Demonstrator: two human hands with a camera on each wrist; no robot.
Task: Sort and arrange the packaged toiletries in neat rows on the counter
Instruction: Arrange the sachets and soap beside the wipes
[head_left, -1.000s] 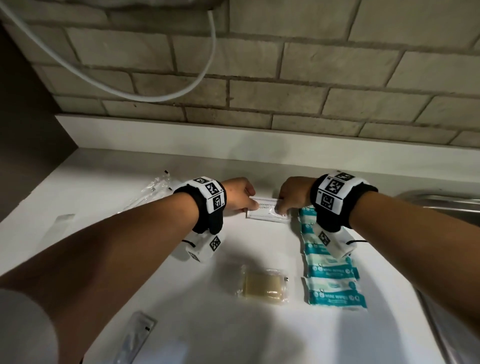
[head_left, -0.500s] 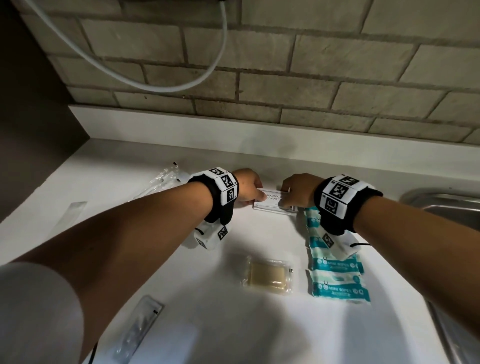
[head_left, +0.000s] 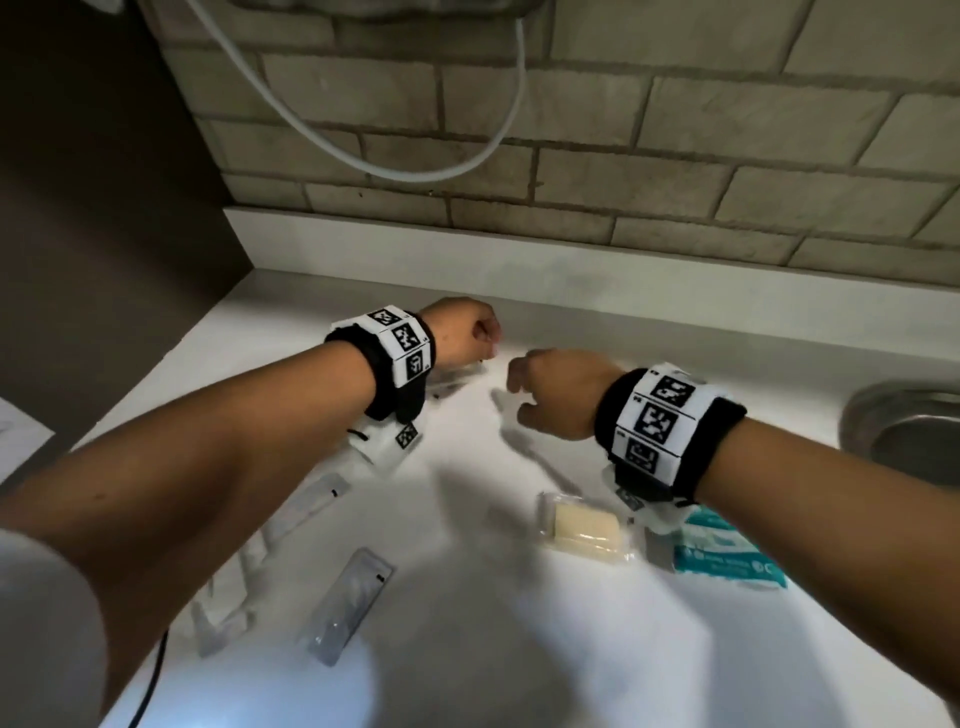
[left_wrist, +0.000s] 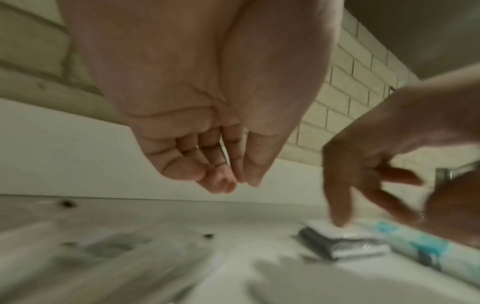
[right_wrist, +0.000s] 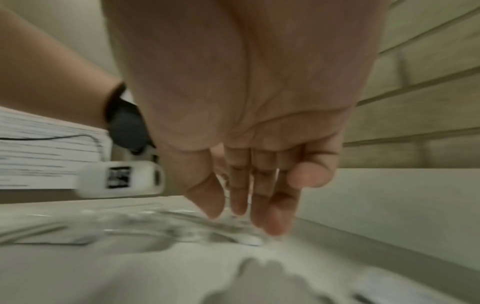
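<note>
Both hands hover over the white counter (head_left: 467, 649) near the back wall and hold nothing. My left hand (head_left: 462, 332) hangs with loosely curled fingers (left_wrist: 228, 183). My right hand (head_left: 540, 384) points relaxed fingers (right_wrist: 270, 222) down over blurred clear plastic packets (right_wrist: 161, 228). A wrapped soap bar (head_left: 587, 530) lies in front of the right wrist, with teal wipe packs (head_left: 727, 558) to its right. A small white sachet (left_wrist: 342, 240) lies next to the teal packs in the left wrist view. Long clear sachets (head_left: 353, 603) lie at the front left.
A steel sink (head_left: 909, 431) is set into the counter at the right. A tiled wall with a hanging white hose (head_left: 415, 171) rises behind. A dark panel (head_left: 104, 208) bounds the left side. A thin black cable (head_left: 150, 680) runs off the front edge.
Both hands have let go of the white sachet and moved left along the back of the counter. The head view has swung left and now shows more clear sachets.
</note>
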